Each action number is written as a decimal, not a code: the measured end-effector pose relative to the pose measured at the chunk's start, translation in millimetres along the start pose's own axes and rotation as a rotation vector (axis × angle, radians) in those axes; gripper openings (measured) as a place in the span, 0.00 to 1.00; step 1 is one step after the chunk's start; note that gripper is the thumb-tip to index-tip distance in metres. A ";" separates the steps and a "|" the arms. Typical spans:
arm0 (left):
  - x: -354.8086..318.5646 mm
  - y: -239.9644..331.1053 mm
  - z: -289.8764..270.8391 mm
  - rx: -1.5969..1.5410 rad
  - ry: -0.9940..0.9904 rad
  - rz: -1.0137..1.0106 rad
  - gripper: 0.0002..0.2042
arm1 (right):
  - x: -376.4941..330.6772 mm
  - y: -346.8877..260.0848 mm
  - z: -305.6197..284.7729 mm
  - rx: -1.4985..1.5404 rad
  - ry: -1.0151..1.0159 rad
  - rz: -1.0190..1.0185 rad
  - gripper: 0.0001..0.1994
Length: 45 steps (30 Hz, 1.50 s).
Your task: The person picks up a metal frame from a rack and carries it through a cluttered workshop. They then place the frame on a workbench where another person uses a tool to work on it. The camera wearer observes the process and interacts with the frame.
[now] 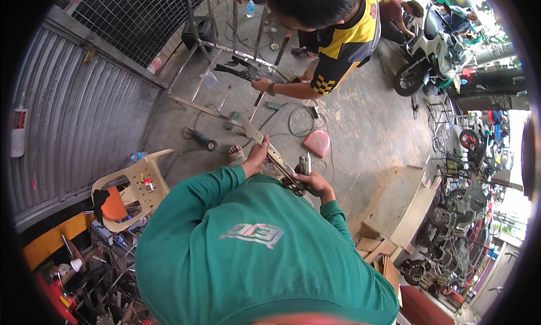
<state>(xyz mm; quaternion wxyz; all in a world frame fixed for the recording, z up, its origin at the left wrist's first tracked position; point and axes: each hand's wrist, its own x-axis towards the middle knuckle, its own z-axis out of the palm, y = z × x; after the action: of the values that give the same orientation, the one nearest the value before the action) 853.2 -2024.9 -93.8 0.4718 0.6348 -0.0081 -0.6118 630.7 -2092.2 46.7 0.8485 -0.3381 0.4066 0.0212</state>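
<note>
A long, flat metal bar [256, 132] with holes along its near part slants from the metal frame toward my body. My left hand [257, 157] is closed round this bar near its middle. At the bar's near end, my right hand [317, 184] is closed on a silver-grey metal tool [304, 165] with an upright barrel; its kind is hard to make out, and my fingers hide part of it. Across from me, a co-worker's hand [261, 84] holds a dark flat piece [239, 71] against the metal frame [208, 45].
An angle grinder [203, 139], a red cushion-like piece [316, 143] and loose cables [301, 119] lie on the concrete floor. A beige plastic chair [152, 178] stands at left beside a roller shutter [73, 111]. Wooden boards [397, 204] and a motorcycle [431, 54] are at right.
</note>
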 end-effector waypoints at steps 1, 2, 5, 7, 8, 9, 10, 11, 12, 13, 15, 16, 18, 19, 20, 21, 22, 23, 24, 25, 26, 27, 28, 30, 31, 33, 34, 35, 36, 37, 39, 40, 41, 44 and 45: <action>-6.3 4.1 3.7 0.093 0.041 0.081 0.31 | -1.0 -4.1 -6.5 -0.073 0.004 -0.029 0.18; -14.4 6.3 9.6 0.183 0.070 0.135 0.32 | -2.7 -7.3 -14.0 -0.143 0.018 -0.046 0.19; -34.3 14.9 28.2 0.397 0.165 0.284 0.34 | 2.7 -11.3 -32.8 -0.312 0.020 -0.073 0.19; -43.1 21.1 40.5 0.549 0.199 0.362 0.33 | 7.9 -6.8 -39.2 -0.325 -0.027 -0.172 0.17; -45.1 23.8 46.4 0.617 0.234 0.411 0.33 | 10.7 -4.8 -42.1 -0.327 -0.026 -0.150 0.17; -43.2 28.0 52.7 0.618 0.229 0.411 0.32 | 12.5 -1.1 -43.6 -0.232 -0.032 -0.145 0.16; -40.4 30.8 58.2 0.662 0.213 0.426 0.33 | 14.4 2.4 -44.8 -0.154 -0.036 -0.162 0.16; -35.2 34.1 63.1 0.704 0.216 0.459 0.33 | 15.3 6.4 -45.6 -0.081 -0.056 -0.188 0.16; -27.6 37.1 69.0 0.758 0.198 0.463 0.34 | 17.7 8.4 -46.9 -0.083 -0.004 -0.130 0.17; -18.6 40.2 74.6 0.816 0.190 0.461 0.35 | 17.9 12.7 -47.2 0.020 -0.045 -0.153 0.18; -2.1 40.2 85.3 0.804 0.098 0.408 0.34 | 20.4 24.7 -44.0 0.189 -0.035 -0.163 0.20; 6.1 39.2 90.6 0.843 0.077 0.417 0.33 | 22.1 31.0 -42.3 0.224 -0.033 -0.145 0.24; 19.4 34.5 102.0 0.896 -0.014 0.347 0.32 | 24.9 49.2 -33.5 0.324 0.078 -0.168 0.25; 24.0 30.9 108.1 0.902 -0.050 0.298 0.31 | 27.2 59.0 -26.8 0.389 0.122 -0.174 0.25; 26.5 26.1 114.6 0.951 -0.090 0.294 0.30 | 30.7 68.9 -18.6 0.467 0.187 -0.248 0.25; 27.7 20.9 120.4 1.018 -0.100 0.338 0.30 | 34.4 77.6 -10.2 0.556 0.240 -0.270 0.25; 26.7 14.8 125.3 1.004 -0.127 0.326 0.30 | 35.5 85.3 -2.3 0.581 0.327 -0.276 0.24; 25.2 9.2 128.7 0.985 -0.149 0.323 0.29 | 37.3 90.8 4.4 0.613 0.379 -0.291 0.23; 23.2 4.5 130.1 0.994 -0.213 0.302 0.29 | 36.8 95.9 10.0 0.618 0.424 -0.298 0.23; 20.4 0.1 128.9 1.004 -0.277 0.278 0.29 | 36.0 101.8 16.3 0.626 0.460 -0.305 0.22; 17.3 -3.2 125.0 1.030 -0.332 0.230 0.29 | 36.1 107.3 22.7 0.644 0.486 -0.319 0.21; 15.3 -4.9 118.9 1.022 -0.439 0.280 0.29 | 37.3 111.2 27.1 0.677 0.519 -0.345 0.21; 12.9 -6.5 109.6 1.025 -0.538 0.301 0.30 | 38.3 115.5 31.3 0.719 0.543 -0.375 0.21; 10.6 -7.6 85.2 0.954 -0.701 0.395 0.34 | 41.1 123.4 37.9 0.782 0.567 -0.399 0.22; 12.8 -6.7 71.8 0.935 -0.799 0.315 0.35 | 42.7 126.6 40.3 0.786 0.551 -0.425 0.22; 20.1 -6.3 47.5 0.924 -1.009 0.129 0.37 | 46.3 131.3 46.0 0.795 0.530 -0.446 0.22; 26.3 -7.0 38.8 0.934 -1.114 0.114 0.39 | 48.8 132.3 49.1 0.810 0.500 -0.492 0.21; 32.3 -8.8 32.7 0.954 -1.153 0.204 0.39 | 50.2 133.0 53.3 0.829 0.526 -0.491 0.21; 38.8 -10.2 26.5 1.014 -1.175 0.266 0.40 | 52.1 132.4 58.8 0.849 0.548 -0.497 0.21; 45.5 -11.8 21.0 1.048 -1.180 0.354 0.40 | 54.3 131.3 65.4 0.872 0.568 -0.501 0.21; 54.6 -17.0 14.4 1.093 -1.124 0.457 0.41 | 58.0 127.0 78.1 0.988 0.619 -0.513 0.20; 60.7 -15.3 13.9 1.121 -1.057 0.554 0.41 | 60.8 121.3 83.0 1.019 0.631 -0.531 0.19; 64.1 -14.6 13.2 1.195 -1.006 0.611 0.42 | 64.2 115.8 87.5 1.062 0.654 -0.549 0.19; 74.3 -0.4 11.8 1.175 -0.907 0.459 0.42 | 65.7 98.5 94.5 1.095 0.661 -0.530 0.17; 77.2 6.2 10.9 1.160 -0.869 0.402 0.42 | 67.6 92.9 94.4 1.124 0.638 -0.540 0.17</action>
<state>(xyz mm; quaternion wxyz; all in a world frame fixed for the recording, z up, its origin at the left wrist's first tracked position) 867.5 -2080.1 -147.3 0.1187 0.4691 -0.6304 -0.6070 710.7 -1981.0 -10.9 0.7096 0.0733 0.4869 -0.5040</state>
